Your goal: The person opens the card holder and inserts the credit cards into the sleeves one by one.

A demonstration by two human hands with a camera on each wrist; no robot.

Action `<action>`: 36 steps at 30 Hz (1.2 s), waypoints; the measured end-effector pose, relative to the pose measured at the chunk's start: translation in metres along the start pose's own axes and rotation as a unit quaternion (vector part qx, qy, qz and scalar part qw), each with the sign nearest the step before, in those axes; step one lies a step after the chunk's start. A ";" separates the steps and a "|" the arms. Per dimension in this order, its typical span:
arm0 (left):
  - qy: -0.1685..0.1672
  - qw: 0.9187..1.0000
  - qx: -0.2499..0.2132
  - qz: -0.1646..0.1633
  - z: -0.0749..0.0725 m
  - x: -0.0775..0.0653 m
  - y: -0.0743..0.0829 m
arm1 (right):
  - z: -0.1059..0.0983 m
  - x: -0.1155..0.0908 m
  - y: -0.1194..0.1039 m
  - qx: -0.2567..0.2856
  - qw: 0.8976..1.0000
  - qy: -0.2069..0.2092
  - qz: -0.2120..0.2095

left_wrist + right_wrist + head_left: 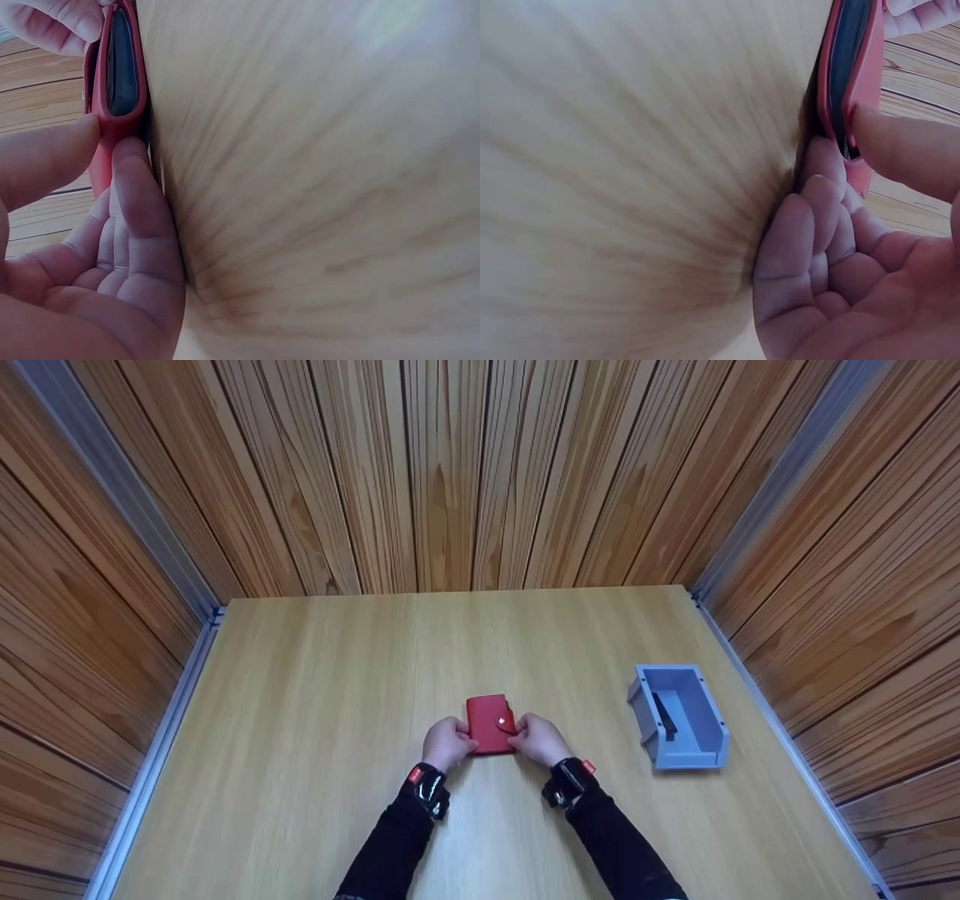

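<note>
A small red wallet with a snap strap on its right side lies on the table in front of the person. At its lower left edge, the left hand pinches it between thumb and fingers. Opposite, the right hand pinches the lower right edge near the snap. In the left wrist view, the end of the red wallet shows dark layers inside, with the left thumb on the cover and fingertips at the underside. The right wrist view shows the right thumb pressed on the wallet's cover.
A blue-grey open-front bin stands on the table to the right, with a slim black object inside. The light wooden table is bordered by wood-plank walls at the back and both sides, with metal rails along the side edges.
</note>
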State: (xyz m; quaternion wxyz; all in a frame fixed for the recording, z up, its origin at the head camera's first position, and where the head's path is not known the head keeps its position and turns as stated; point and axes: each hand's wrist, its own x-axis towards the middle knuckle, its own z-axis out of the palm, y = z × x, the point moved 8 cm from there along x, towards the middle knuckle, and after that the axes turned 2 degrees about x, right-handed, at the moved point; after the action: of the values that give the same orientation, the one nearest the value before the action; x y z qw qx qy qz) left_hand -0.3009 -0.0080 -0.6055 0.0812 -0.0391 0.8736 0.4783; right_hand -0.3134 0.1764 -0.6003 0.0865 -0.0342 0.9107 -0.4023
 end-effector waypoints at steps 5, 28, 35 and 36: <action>-0.001 1.000 -0.002 0.000 0.000 -0.001 0.000 | 0.000 -0.002 0.000 -0.005 1.000 0.005 -0.002; 0.019 0.999 0.042 0.005 0.002 -0.004 0.004 | -0.002 -0.008 -0.005 -0.074 0.997 0.025 -0.014; 0.021 0.998 0.061 0.004 0.001 -0.004 0.004 | -0.004 -0.007 -0.008 -0.110 0.993 0.029 -0.008; 0.020 0.998 0.058 0.000 0.002 -0.004 0.003 | -0.006 -0.006 -0.010 -0.122 0.992 0.035 -0.014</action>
State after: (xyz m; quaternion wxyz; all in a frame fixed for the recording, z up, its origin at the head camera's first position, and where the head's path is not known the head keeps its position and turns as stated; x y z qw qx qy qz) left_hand -0.2970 -0.0049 -0.6029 0.0658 -0.0443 0.9014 0.4256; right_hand -0.3082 0.1746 -0.5883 0.0441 -0.0430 0.9550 -0.2901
